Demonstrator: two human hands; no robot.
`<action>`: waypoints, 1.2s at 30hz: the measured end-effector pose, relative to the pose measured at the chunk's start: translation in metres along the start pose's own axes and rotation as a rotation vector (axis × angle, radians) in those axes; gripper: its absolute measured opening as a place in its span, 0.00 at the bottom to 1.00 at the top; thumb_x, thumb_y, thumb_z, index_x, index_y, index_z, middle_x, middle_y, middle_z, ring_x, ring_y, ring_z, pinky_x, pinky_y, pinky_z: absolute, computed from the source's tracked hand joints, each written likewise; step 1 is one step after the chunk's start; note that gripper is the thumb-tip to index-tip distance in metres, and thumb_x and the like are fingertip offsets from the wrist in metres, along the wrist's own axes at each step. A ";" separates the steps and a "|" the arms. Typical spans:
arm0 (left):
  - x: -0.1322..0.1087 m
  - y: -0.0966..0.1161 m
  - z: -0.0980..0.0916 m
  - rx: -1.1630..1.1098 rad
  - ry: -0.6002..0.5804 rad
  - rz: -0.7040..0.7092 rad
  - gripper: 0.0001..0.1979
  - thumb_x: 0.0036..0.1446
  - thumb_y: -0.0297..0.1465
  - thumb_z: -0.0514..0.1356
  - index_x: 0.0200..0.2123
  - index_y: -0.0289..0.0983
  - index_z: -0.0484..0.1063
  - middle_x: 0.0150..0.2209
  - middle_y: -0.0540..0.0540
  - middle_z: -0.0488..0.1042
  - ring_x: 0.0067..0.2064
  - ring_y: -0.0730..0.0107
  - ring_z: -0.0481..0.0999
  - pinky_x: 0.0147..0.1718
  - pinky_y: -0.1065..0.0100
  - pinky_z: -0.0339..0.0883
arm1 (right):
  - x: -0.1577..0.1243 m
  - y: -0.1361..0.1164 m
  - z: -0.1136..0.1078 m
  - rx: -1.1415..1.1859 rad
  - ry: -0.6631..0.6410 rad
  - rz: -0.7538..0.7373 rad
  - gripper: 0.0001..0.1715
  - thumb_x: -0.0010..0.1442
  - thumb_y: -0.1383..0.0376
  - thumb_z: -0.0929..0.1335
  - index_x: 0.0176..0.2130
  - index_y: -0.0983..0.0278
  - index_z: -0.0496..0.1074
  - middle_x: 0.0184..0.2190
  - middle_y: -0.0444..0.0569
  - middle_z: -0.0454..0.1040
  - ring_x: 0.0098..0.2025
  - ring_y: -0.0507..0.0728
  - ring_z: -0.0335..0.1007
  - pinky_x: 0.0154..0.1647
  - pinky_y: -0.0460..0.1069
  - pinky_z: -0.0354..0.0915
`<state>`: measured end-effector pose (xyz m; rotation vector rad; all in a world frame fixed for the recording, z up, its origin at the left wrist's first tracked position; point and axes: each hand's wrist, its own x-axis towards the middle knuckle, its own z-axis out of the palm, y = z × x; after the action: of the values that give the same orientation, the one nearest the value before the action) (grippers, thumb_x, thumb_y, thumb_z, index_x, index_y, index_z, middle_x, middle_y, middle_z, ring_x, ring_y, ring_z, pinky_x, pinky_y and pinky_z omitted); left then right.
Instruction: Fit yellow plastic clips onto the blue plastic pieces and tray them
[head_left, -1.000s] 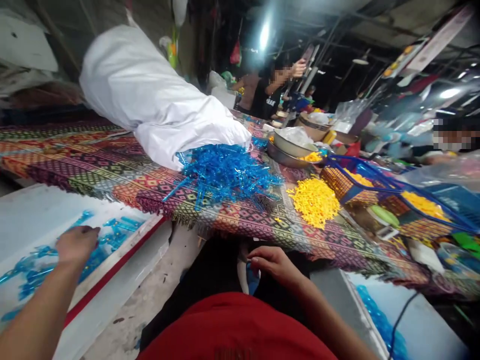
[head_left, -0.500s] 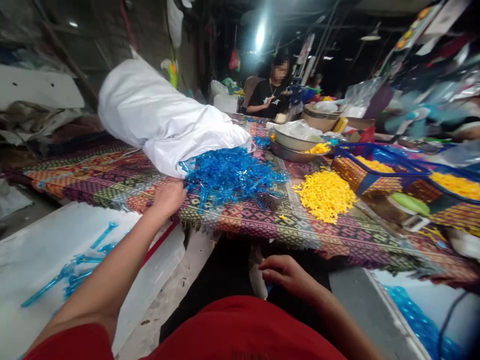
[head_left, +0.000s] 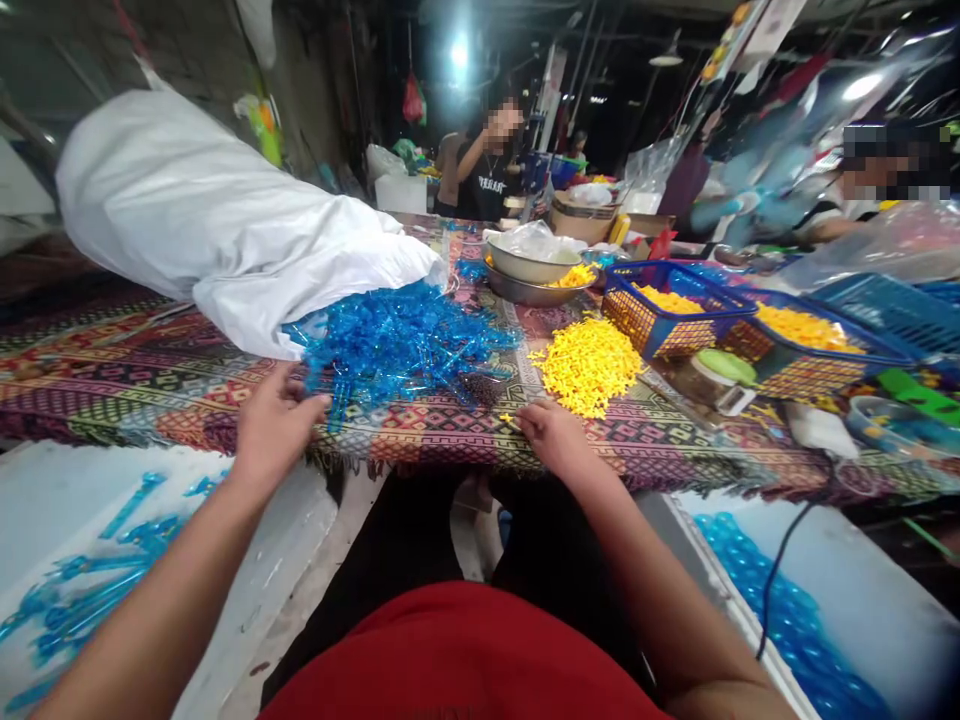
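My left hand (head_left: 274, 420) rests at the cloth's front edge with thumb and fingers apart. It is beside a heap of clear blue plastic pieces (head_left: 405, 345), which spills from the mouth of a large white sack (head_left: 247, 225) lying on its side. My right hand (head_left: 553, 432) is low over the patterned cloth (head_left: 420, 432), fingers loosely bent and nothing visible in them. Just left of its fingertips lies a single small yellow piece (head_left: 506, 418). A pile of small yellow plastic pieces (head_left: 589, 365) sits right behind that hand.
Blue baskets (head_left: 679, 335) with yellow pieces stand to the right, near a green-topped jar (head_left: 721, 372). Stacked metal bowls (head_left: 536, 285) are farther back. White bins with blue parts flank my legs, left (head_left: 300, 530) and right (head_left: 874, 560). A person (head_left: 484, 180) is across the table.
My view has turned right. My left hand has loosened from a closed shape near the sack's mouth. My right hand has risen from my lap to the cloth by the lone yellow piece.
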<state>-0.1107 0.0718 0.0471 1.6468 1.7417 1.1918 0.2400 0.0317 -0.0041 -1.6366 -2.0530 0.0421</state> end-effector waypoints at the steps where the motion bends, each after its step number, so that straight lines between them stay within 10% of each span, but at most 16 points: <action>1: -0.010 0.005 0.009 -0.158 -0.035 -0.089 0.29 0.46 0.33 0.62 0.53 0.38 0.60 0.35 0.48 0.69 0.26 0.69 0.74 0.18 0.70 0.65 | 0.005 -0.002 0.003 -0.081 -0.040 -0.022 0.13 0.61 0.66 0.61 0.34 0.64 0.75 0.32 0.52 0.72 0.36 0.56 0.66 0.37 0.48 0.60; 12: -0.077 0.031 0.075 -0.823 -0.571 -0.380 0.14 0.48 0.34 0.61 0.36 0.36 0.63 0.21 0.53 0.69 0.18 0.70 0.73 0.11 0.76 0.57 | 0.012 0.009 -0.004 -0.069 -0.149 -0.142 0.15 0.58 0.75 0.61 0.37 0.65 0.74 0.36 0.52 0.72 0.39 0.55 0.65 0.39 0.47 0.59; 19: -0.095 0.036 0.088 -0.884 -0.652 -0.447 0.15 0.48 0.30 0.60 0.40 0.34 0.63 0.19 0.52 0.70 0.18 0.71 0.72 0.15 0.73 0.64 | 0.011 0.003 0.003 -0.211 -0.126 -0.019 0.14 0.60 0.60 0.63 0.31 0.63 0.76 0.30 0.51 0.72 0.35 0.56 0.65 0.37 0.48 0.59; 36: -0.098 0.029 0.095 -0.969 -0.651 -0.470 0.07 0.47 0.27 0.58 0.33 0.34 0.63 0.22 0.51 0.69 0.21 0.68 0.74 0.16 0.71 0.65 | 0.010 -0.016 0.005 -0.061 -0.031 -0.284 0.11 0.60 0.69 0.62 0.32 0.65 0.73 0.29 0.51 0.71 0.34 0.57 0.64 0.34 0.50 0.61</action>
<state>0.0000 0.0014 -0.0005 0.8156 0.8251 0.8850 0.2222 0.0381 0.0001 -1.3710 -2.3111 -0.0946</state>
